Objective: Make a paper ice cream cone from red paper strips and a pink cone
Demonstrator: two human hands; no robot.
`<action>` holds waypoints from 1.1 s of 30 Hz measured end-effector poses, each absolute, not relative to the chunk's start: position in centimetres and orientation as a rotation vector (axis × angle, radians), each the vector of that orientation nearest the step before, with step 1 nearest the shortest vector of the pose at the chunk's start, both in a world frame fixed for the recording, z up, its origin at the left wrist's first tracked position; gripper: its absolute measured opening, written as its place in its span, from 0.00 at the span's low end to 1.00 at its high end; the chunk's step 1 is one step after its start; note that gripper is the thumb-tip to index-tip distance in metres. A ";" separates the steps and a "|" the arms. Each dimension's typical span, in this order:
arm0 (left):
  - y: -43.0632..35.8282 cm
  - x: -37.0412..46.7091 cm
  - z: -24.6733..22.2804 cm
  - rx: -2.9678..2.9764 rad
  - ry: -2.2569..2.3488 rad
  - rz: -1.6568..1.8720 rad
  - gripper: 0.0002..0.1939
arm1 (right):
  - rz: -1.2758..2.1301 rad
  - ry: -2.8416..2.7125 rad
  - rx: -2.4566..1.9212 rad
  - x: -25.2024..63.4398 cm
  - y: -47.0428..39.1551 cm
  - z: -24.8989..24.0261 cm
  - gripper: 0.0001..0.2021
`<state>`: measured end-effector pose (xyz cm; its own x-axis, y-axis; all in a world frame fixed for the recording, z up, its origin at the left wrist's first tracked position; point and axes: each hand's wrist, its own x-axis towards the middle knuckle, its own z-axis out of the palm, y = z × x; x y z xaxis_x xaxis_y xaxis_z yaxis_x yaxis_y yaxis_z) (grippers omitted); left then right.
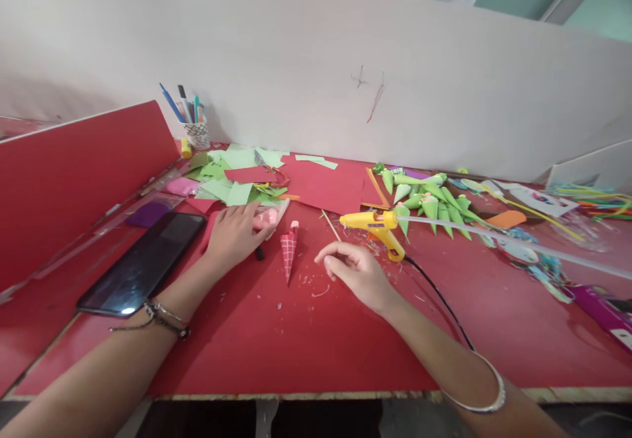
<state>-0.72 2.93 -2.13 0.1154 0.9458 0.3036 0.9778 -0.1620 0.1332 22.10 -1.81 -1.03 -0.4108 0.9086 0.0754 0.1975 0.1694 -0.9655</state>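
Observation:
My left hand [239, 232] lies over a pink lump [265, 219], its fingertips on or beside it; whether it grips the lump is hard to tell. Between my hands a small red cone with white lines [289, 253] lies on the red table [296, 352], point toward me, with a pink tip at its wide end. My right hand [356, 272] hovers over or rests on the table right of the cone, fingers curled loosely apart with nothing in them. Just beyond it are a thin wooden stick [331, 225] and a yellow glue gun [378, 226] with a long clear glue stick.
A black phone [143, 263] lies left of my left forearm. Green paper scraps [239, 194] and red sheets [326, 184] lie at the back. Several green cones [430, 206] are piled behind the glue gun, whose black cable [439, 293] runs under my right forearm. A pen cup [198, 135] stands back left.

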 end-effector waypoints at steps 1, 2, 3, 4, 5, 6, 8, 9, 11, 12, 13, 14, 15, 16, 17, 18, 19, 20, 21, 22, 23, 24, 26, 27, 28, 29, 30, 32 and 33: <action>3.0 -0.8 -2.0 -2.275 -1.961 -0.497 0.23 | 1.290 -1.751 -1.047 22.1 -1.8 -1.0 0.07; 3.1 -0.9 -1.9 -2.285 -1.952 -0.502 0.21 | 1.293 -1.755 -1.038 22.1 -1.8 -1.1 0.07; 3.1 -0.9 -1.7 -2.296 -1.944 -0.501 0.19 | 1.294 -1.757 -1.030 22.1 -1.8 -1.1 0.07; 3.1 -0.9 -1.6 -2.304 -1.942 -0.493 0.18 | 1.297 -1.759 -1.024 22.1 -1.8 -1.1 0.07; 3.0 -0.9 -1.4 -2.311 -1.940 -0.480 0.17 | 1.300 -1.762 -1.018 22.1 -1.8 -1.1 0.07; 3.0 -0.8 -1.3 -2.315 -1.937 -0.466 0.17 | 1.302 -1.767 -1.013 22.1 -1.8 -1.1 0.07; 2.7 -0.6 -1.2 -2.315 -1.914 -0.445 0.19 | 1.304 -1.776 -1.004 22.1 -1.8 -1.0 0.07; 2.6 -0.5 -1.3 -2.310 -1.896 -0.436 0.19 | 1.305 -1.780 -1.002 22.1 -1.8 -1.0 0.07; 2.4 -0.2 -1.4 -2.303 -1.849 -0.406 0.21 | 1.304 -1.786 -1.001 22.1 -1.8 -1.0 0.07; 2.3 -0.1 -1.5 -2.304 -1.828 -0.387 0.22 | 1.304 -1.790 -1.004 22.1 -1.8 -0.9 0.07; 2.2 0.0 -1.6 -2.309 -1.813 -0.368 0.23 | 1.304 -1.793 -1.006 22.1 -1.8 -0.9 0.07; 2.2 0.0 -1.7 -2.316 -1.808 -0.353 0.24 | 1.304 -1.796 -1.006 22.1 -1.8 -0.9 0.07; 2.2 0.1 -1.8 -2.329 -1.808 -0.342 0.24 | 1.304 -1.798 -1.006 22.1 -1.8 -0.9 0.07; 2.2 0.1 -1.9 -2.345 -1.813 -0.340 0.23 | 1.305 -1.797 -1.004 22.1 -1.8 -0.9 0.07; 2.2 0.1 -1.9 -2.366 -1.813 -0.343 0.23 | 1.308 -1.795 -1.001 22.2 -1.9 -0.9 0.07; 2.2 0.0 -2.0 -2.387 -1.813 -0.352 0.22 | 1.309 -1.792 -0.997 22.2 -1.9 -0.9 0.07; 2.2 0.0 -2.0 -2.406 -1.815 -0.362 0.21 | 1.312 -1.790 -0.992 22.2 -1.9 -0.9 0.07; 2.3 -0.1 -2.0 -2.423 -1.825 -0.377 0.20 | 1.313 -1.787 -0.987 22.2 -1.9 -0.9 0.07; 2.3 -0.3 -2.0 -2.439 -1.843 -0.401 0.20 | 1.313 -1.785 -0.983 22.2 -1.9 -0.9 0.07; 2.4 -0.4 -2.0 -2.448 -1.868 -0.439 0.19 | 1.312 -1.785 -0.982 22.2 -1.9 -0.9 0.07; 2.5 -0.5 -2.0 -2.452 -1.897 -0.488 0.19 | 1.310 -1.785 -0.985 22.2 -1.9 -0.9 0.07; 2.6 -0.6 -2.0 -2.449 -1.926 -0.552 0.19 | 1.308 -1.784 -0.989 22.2 -1.9 -0.9 0.07; 2.8 -0.8 -2.0 -2.449 -1.954 -0.737 0.20 | 1.304 -1.782 -0.994 22.2 -1.8 -0.9 0.07; 2.8 -0.8 -1.9 -2.473 -1.944 -0.857 0.20 | 1.303 -1.780 -0.990 22.2 -1.8 -1.0 0.07; 2.9 -0.8 -1.8 -2.514 -1.923 -0.988 0.20 | 1.303 -1.774 -0.983 22.2 -1.8 -1.0 0.07; 2.8 -0.7 -1.7 -2.574 -1.897 -1.119 0.21 | 1.301 -1.763 -0.971 22.2 -1.8 -1.0 0.07; 2.8 -0.6 -1.6 -2.646 -1.877 -1.236 0.20 | 1.296 -1.748 -0.954 22.2 -1.8 -1.1 0.06; 2.4 -0.3 -1.3 -2.795 -1.874 -1.380 0.19 | 1.269 -1.694 -0.912 22.1 -1.7 -1.1 0.08; 2.2 -0.1 -1.1 -2.849 -1.885 -1.416 0.18 | 1.251 -1.659 -0.894 22.1 -1.7 -1.1 0.10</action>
<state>-0.05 2.22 -1.07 0.2483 0.9285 0.2762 0.5241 -0.3685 0.7678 22.08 -1.70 -1.06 -0.3815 0.9009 0.2069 0.0488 0.2431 -0.9688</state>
